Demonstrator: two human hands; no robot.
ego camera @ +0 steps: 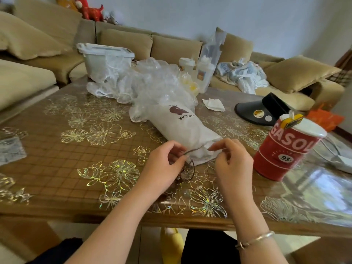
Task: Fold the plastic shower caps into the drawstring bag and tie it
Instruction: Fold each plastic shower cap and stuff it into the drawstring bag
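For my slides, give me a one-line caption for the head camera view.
Both hands, left and right, pinch the drawstring at the mouth of the filled bag on the table.

The left hand [164,164] is covering part of the brown drawstring [192,149], so its knot is staying unreadable. The red tin [285,147] lettering is turning out of sight after "GASOL". The frame edge is cutting off the grey mesh piece [10,149] at left.

The flower-patterned surface [57,149] carries a stuffed white bag [182,126]; loose clear caps [152,82] behind it, a red can [285,149] right, a black visor [261,111] beyond.
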